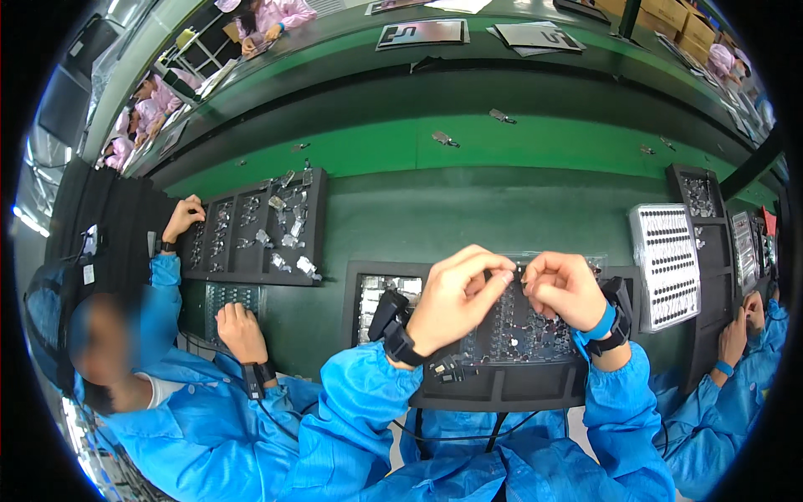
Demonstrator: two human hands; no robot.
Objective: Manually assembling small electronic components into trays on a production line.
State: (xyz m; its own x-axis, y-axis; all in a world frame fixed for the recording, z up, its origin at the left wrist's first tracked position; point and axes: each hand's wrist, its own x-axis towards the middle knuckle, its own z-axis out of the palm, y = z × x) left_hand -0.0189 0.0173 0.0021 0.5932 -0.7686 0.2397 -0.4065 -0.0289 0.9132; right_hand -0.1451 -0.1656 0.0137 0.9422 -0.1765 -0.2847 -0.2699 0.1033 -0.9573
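Note:
My left hand (462, 294) and my right hand (569, 289) come together above a black foam tray (539, 391). Both are closed in a pinch, fingertips nearly meeting. A tiny dark piece shows between them, too small to name. Below the hands, inside the foam tray, lies a clear plastic tray (502, 345) with many small metallic and dark parts on it. Silvery parts (381, 293) fill the tray's left compartment, next to my left wrist. Small black parts (452, 368) lie near the tray's front edge.
At left, a co-worker's hands (241, 330) work by another black tray (314, 243) of small parts. A white tray with rows of black dots (667, 268) stands at right, beside black trays (711, 284) and another co-worker's hands (734, 343). Loose parts (445, 139) lie on the green belt.

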